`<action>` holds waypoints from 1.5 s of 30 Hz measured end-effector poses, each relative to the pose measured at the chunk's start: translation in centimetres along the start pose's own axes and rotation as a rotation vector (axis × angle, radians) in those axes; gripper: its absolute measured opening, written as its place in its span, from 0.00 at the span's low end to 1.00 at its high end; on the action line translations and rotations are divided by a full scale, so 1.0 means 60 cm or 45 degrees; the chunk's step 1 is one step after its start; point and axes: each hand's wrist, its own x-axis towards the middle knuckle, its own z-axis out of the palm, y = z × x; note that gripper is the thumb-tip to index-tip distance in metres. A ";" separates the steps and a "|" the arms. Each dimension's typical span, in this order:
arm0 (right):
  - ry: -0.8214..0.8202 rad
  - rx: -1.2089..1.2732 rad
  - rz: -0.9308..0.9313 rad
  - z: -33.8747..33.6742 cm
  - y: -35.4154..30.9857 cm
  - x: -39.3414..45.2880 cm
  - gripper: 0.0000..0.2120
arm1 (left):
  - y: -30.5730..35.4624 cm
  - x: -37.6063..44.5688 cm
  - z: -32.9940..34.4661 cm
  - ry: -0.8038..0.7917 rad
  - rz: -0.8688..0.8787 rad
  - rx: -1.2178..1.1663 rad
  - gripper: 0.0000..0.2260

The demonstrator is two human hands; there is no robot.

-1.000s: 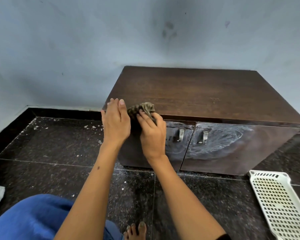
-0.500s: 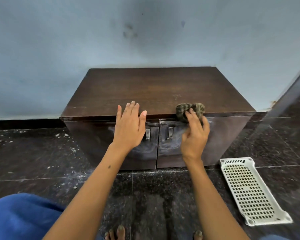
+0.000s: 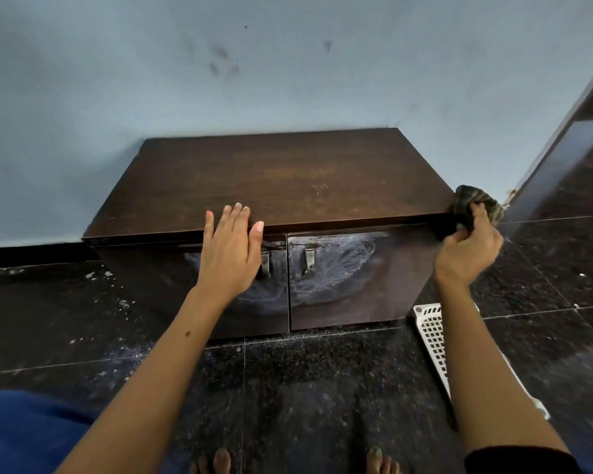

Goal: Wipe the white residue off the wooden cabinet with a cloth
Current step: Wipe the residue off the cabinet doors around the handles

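**Cloth at the cabinet's front right corner**

The bunched, striped cloth [image 3: 473,205] sits against the front right corner of the wooden cabinet [image 3: 281,179], pinched in the curled fingers of the right hand [image 3: 466,249]. The cabinet's long axis runs left to right along the wall [image 3: 151,80]. White residue [image 3: 336,268] swirls across both doors. The left hand [image 3: 230,251] rests flat, fingers straight, on the front edge. A white perforated tray [image 3: 432,333] lies on the floor [image 3: 48,319].
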 end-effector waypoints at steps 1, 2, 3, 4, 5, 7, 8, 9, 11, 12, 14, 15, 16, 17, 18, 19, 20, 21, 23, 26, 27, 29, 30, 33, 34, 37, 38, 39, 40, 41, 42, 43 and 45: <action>-0.029 0.002 0.128 -0.006 -0.003 0.007 0.21 | 0.001 0.000 0.000 0.006 -0.002 -0.007 0.29; -0.021 0.061 0.277 -0.009 -0.003 0.012 0.20 | 0.004 -0.001 0.000 0.011 -0.001 -0.016 0.29; 0.011 0.192 0.440 -0.011 -0.003 0.015 0.20 | 0.007 -0.001 0.001 0.017 0.004 -0.027 0.29; 0.045 0.397 0.602 -0.014 -0.003 0.012 0.19 | 0.011 -0.002 0.001 0.025 0.011 -0.039 0.29; 0.065 0.616 0.767 -0.019 -0.002 0.005 0.18 | 0.015 -0.003 0.001 0.036 0.021 -0.050 0.29; -0.007 0.960 1.087 -0.037 0.006 -0.019 0.16 | 0.021 -0.005 0.003 0.055 0.050 -0.053 0.30; -0.096 1.091 1.217 -0.046 0.010 -0.038 0.15 | 0.024 -0.006 0.004 0.057 0.059 -0.048 0.31; -0.180 1.196 1.318 -0.054 0.013 -0.059 0.14 | 0.025 -0.007 0.004 0.057 0.059 -0.044 0.32; -0.247 1.394 1.481 -0.067 0.011 -0.096 0.12 | 0.029 -0.007 0.007 0.057 0.049 -0.043 0.33; -0.256 1.461 1.530 -0.070 0.005 -0.112 0.10 | 0.031 -0.008 0.007 0.057 0.054 -0.038 0.33; -0.294 1.481 1.505 -0.067 -0.020 -0.138 0.08 | 0.034 -0.008 0.007 0.062 0.085 -0.008 0.32; -0.315 1.437 1.427 -0.060 -0.038 -0.149 0.10 | 0.034 -0.009 0.007 0.059 0.093 0.011 0.32; -0.317 1.362 1.312 -0.051 -0.055 -0.158 0.14 | 0.033 -0.010 0.006 0.052 0.092 0.028 0.33; -0.296 1.254 1.174 -0.040 -0.074 -0.168 0.18 | 0.033 -0.010 0.005 0.043 0.084 0.042 0.33; -0.256 1.115 1.016 -0.027 -0.091 -0.181 0.20 | 0.032 -0.011 0.005 0.033 0.075 0.054 0.34; -0.210 0.977 0.847 -0.016 -0.107 -0.196 0.20 | 0.031 -0.012 0.005 0.026 0.069 0.061 0.34; -0.170 0.858 0.683 -0.005 -0.120 -0.214 0.20 | 0.030 -0.014 0.005 0.021 0.068 0.064 0.34; -0.146 0.763 0.541 0.005 -0.125 -0.232 0.20 | 0.028 -0.016 0.005 0.020 0.071 0.068 0.34; -0.164 0.630 0.357 0.023 -0.119 -0.263 0.19 | 0.025 -0.019 0.007 0.021 0.088 0.082 0.33; -0.298 0.418 0.055 0.050 -0.093 -0.301 0.20 | 0.021 -0.023 0.010 0.027 0.105 0.086 0.31; -0.338 0.369 -0.051 0.057 -0.087 -0.310 0.20 | 0.021 -0.024 0.010 0.026 0.108 0.084 0.31; -0.399 0.283 -0.233 0.069 -0.081 -0.326 0.20 | 0.020 -0.024 0.010 0.027 0.111 0.076 0.31; -0.425 0.231 -0.319 0.073 -0.080 -0.333 0.19 | 0.021 -0.024 0.009 0.026 0.111 0.076 0.32; -0.496 0.052 -0.586 0.083 -0.083 -0.350 0.19 | 0.022 -0.023 0.009 0.029 0.117 0.097 0.32; -0.510 -0.001 -0.667 0.085 -0.083 -0.353 0.19 | 0.023 -0.022 0.010 0.031 0.117 0.101 0.32; -0.472 -0.123 -0.760 0.087 -0.071 -0.339 0.19 | 0.023 -0.021 0.008 0.051 0.120 0.076 0.30; -0.441 -0.140 -0.712 0.086 -0.066 -0.329 0.19 | 0.023 -0.021 0.007 0.064 0.128 0.065 0.30; -0.407 -0.143 -0.638 0.085 -0.061 -0.318 0.19 | 0.022 -0.021 0.006 0.071 0.135 0.054 0.29; -0.378 -0.140 -0.565 0.083 -0.057 -0.309 0.18 | 0.021 -0.022 0.006 0.072 0.139 0.040 0.28; -0.356 -0.138 -0.521 0.081 -0.054 -0.302 0.18 | 0.021 -0.023 0.007 0.066 0.140 0.026 0.28; -0.350 -0.136 -0.515 0.080 -0.053 -0.299 0.17 | 0.021 -0.024 0.008 0.056 0.139 0.012 0.28; -0.357 -0.130 -0.539 0.081 -0.053 -0.300 0.17 | 0.020 -0.025 0.010 0.046 0.139 -0.001 0.28; -0.401 -0.116 -0.628 0.084 -0.058 -0.311 0.18 | 0.019 -0.026 0.012 0.038 0.137 -0.023 0.28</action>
